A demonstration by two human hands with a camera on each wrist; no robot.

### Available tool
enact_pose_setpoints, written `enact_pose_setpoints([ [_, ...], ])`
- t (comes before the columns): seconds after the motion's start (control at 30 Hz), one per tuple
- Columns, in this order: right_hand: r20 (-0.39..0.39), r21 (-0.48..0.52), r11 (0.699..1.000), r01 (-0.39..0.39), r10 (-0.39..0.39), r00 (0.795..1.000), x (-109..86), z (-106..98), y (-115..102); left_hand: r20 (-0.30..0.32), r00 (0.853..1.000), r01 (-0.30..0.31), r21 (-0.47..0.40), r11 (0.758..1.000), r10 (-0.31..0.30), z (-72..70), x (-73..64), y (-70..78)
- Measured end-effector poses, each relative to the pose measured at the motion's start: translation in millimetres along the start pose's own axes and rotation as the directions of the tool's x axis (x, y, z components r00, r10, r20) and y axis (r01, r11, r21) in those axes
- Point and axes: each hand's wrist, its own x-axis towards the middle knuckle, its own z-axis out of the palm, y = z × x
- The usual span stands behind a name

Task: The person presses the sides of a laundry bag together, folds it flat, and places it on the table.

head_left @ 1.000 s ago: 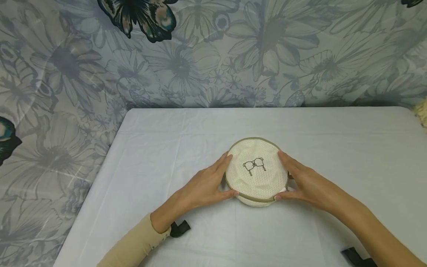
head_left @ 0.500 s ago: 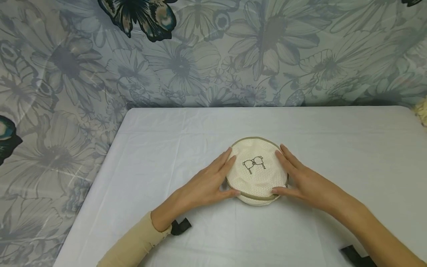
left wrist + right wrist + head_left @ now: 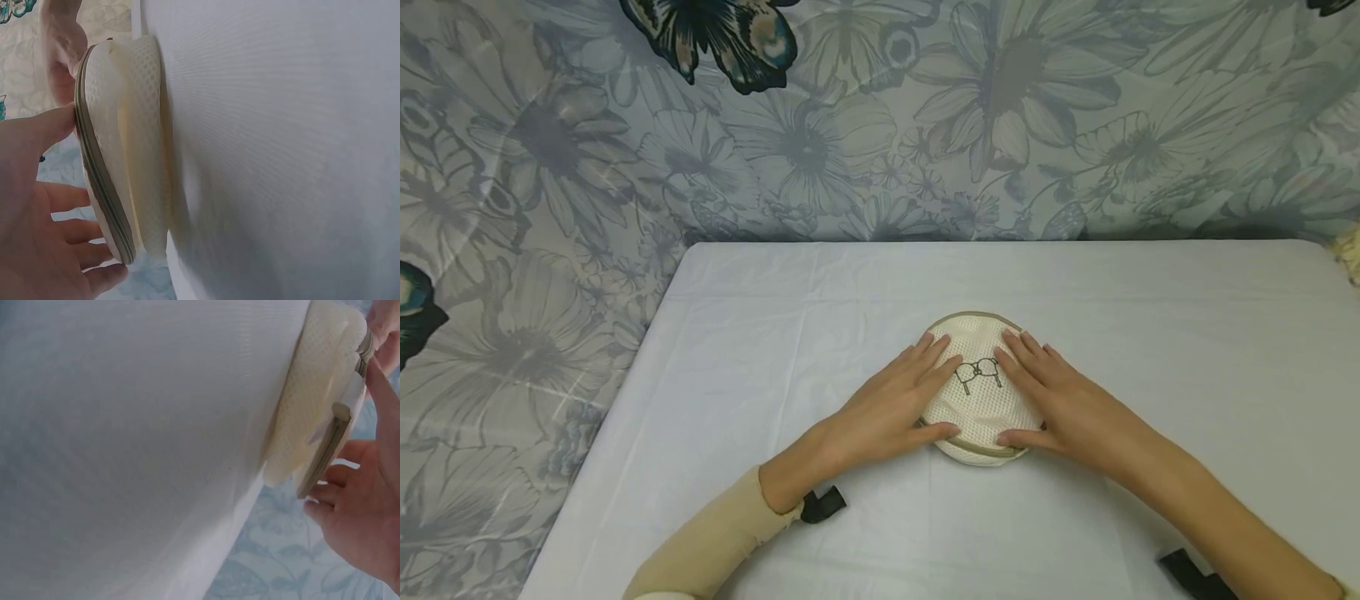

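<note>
A round cream mesh zip pouch (image 3: 981, 417) lies on the white-covered table, with a black outline drawing like eyeglasses on its top. My left hand (image 3: 891, 408) rests on its left side, fingers straight and spread over the top, thumb near the front rim. From the other side my right hand (image 3: 1078, 408) does the same, its fingertips beside the drawing. In the left wrist view, the olive zipper (image 3: 103, 181) runs round the upper edge, above a soft mesh side. The right wrist view shows a zipper end (image 3: 340, 412) and a gap in the zipper line.
White cloth (image 3: 760, 350) covers the table, with its far edge against a flower-patterned wall (image 3: 880, 150). Black pieces (image 3: 823, 505) are at both wrists. Something yellow (image 3: 1348, 250) shows at the far right edge.
Both hands have slid inward from the pouch's sides onto its top, their fingers now flatter and closer together. The pouch has shifted very slightly.
</note>
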Motion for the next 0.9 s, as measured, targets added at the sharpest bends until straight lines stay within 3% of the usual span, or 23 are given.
enact_pose_setpoints([
  [0.3,0.071,0.045,0.999,-0.021,0.018,0.997,0.0,2.4,-1.4,0.049,0.999,0.005,0.050,0.999,-0.007,2.0,5.4,2.6],
  [0.47,0.088,-0.006,1.000,-0.015,0.015,0.996,0.3,4.8,-2.3,0.084,0.996,0.013,0.053,0.998,-0.018,2.4,6.9,4.4],
  [0.9,0.125,-0.097,0.995,-0.008,0.020,0.992,2.1,8.8,-5.2,0.135,0.991,-0.014,0.161,0.987,-0.008,4.7,11.9,8.8],
])
